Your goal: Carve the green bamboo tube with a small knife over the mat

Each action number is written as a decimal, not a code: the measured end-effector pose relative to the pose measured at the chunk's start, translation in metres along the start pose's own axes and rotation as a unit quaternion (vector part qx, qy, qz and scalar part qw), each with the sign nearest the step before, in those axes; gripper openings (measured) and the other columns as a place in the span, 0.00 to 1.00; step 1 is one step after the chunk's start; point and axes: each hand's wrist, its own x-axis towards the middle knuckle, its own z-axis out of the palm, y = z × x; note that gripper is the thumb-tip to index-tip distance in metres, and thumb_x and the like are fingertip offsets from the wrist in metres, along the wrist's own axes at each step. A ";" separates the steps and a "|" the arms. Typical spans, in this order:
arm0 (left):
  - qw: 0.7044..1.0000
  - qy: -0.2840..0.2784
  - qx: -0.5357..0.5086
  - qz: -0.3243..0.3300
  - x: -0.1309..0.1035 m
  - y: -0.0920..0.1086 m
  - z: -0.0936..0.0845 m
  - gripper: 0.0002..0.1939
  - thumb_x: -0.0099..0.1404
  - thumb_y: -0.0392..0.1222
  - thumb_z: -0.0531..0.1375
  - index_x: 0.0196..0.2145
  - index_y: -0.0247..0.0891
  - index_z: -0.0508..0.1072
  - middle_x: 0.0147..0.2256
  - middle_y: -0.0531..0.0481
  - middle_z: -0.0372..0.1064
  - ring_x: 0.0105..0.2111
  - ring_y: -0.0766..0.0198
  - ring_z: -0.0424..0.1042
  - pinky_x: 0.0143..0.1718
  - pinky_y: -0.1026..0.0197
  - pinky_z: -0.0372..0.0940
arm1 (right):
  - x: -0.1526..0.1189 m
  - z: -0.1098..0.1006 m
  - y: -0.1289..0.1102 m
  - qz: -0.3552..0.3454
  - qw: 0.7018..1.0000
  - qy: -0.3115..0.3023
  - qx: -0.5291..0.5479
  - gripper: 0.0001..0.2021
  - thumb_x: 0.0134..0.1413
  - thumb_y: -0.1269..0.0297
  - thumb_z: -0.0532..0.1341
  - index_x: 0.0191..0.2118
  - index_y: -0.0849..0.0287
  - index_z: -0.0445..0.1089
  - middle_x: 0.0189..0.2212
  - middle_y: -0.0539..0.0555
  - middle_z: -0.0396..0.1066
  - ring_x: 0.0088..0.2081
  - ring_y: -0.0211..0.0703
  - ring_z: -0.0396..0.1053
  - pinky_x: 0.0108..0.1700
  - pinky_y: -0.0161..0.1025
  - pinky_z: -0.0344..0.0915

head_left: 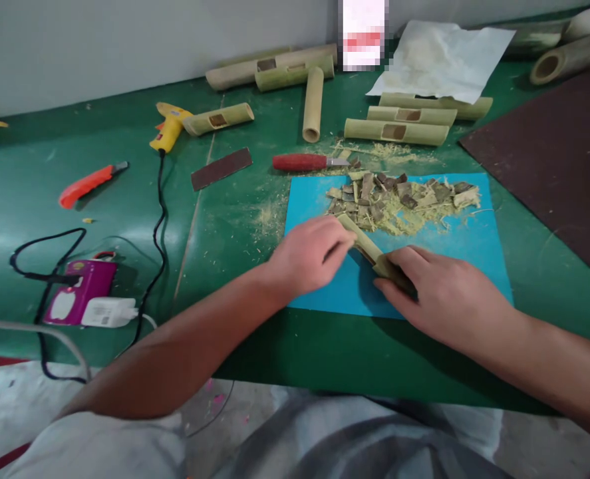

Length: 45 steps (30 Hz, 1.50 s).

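Note:
A pale green bamboo tube [363, 241] with an opening cut in its side slants over the blue sheet [319, 293]. My right hand [439, 286] is closed around its near end, thumb below and fingers above. My left hand [312, 256] is curled into a pinch at the tube's upper side, close to the cut opening. Whatever sits between those fingertips is hidden. Just beyond the tube, bamboo chips and shavings [399, 199] are heaped on the sheet. Past the sheet's far edge lies a red-handled carving knife [302, 162].
Several cut bamboo tubes [397, 132] lie toward the back. On the left are a yellow glue gun [169, 126] with a trailing cord, an orange utility knife [90, 186], a sandpaper strip [221, 169] and a purple power strip [82, 289]. A large brown sheet [554, 166] covers the right side.

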 end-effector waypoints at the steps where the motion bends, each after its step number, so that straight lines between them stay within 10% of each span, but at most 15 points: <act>1: 1.000 0.010 0.005 -0.004 0.000 0.000 0.000 0.08 0.73 0.36 0.55 0.34 0.37 0.70 0.30 0.49 0.71 0.32 0.64 0.70 0.35 0.61 0.66 | 0.000 0.000 -0.001 -0.001 1.000 0.000 -0.002 0.12 0.63 0.56 0.56 0.38 0.59 0.68 0.31 0.54 0.72 0.25 0.40 0.64 0.26 0.38 0.44; 45: 0.997 0.021 0.047 -0.051 -0.001 -0.010 -0.006 0.07 0.73 0.38 0.56 0.37 0.37 0.73 0.33 0.49 0.74 0.34 0.63 0.73 0.37 0.61 0.68 | -0.002 0.003 -0.001 -0.067 0.989 0.124 -0.037 0.08 0.61 0.63 0.57 0.36 0.60 0.71 0.28 0.52 0.72 0.25 0.41 0.65 0.25 0.40 0.46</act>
